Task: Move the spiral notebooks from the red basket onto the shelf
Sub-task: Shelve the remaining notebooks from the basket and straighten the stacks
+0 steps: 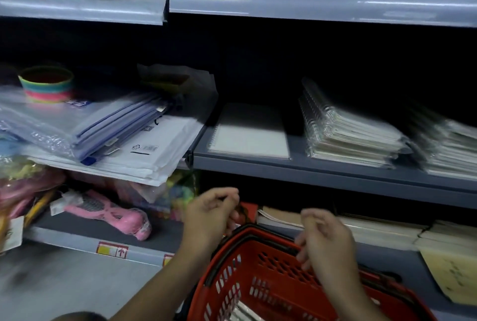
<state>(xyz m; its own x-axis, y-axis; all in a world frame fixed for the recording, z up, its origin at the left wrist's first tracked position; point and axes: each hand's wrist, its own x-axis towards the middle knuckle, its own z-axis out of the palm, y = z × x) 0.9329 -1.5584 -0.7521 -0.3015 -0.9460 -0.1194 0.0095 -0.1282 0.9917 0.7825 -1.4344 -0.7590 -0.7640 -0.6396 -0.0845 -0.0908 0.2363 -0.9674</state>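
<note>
Our left hand (210, 213) hangs over the far left rim of the red plastic basket with slotted walls (268, 279); its fingers are loosely curled and we see nothing held in them. Our right hand (326, 240) hangs over the far right rim of the same basket, fingers also bent and relaxed, holding nothing.

Inside the basket, below and between both hands, a shiny plastic-wrapped thing (241, 313) shows at the bottom; we judge it a spiral notebook, but the blur hides its wire and its long axis. It seems a little nearer to the left hand.

Above the basket and behind it runs the grey metal shelf (322, 168). On it, straight up from the basket, lies one flat white notebook in clear wrap (250, 132), its spiral at the left and its long axis pointing into the shelf. To the right of this one stands a slanted pile of wrapped spiral notebooks (348, 134), spirals also at the left
</note>
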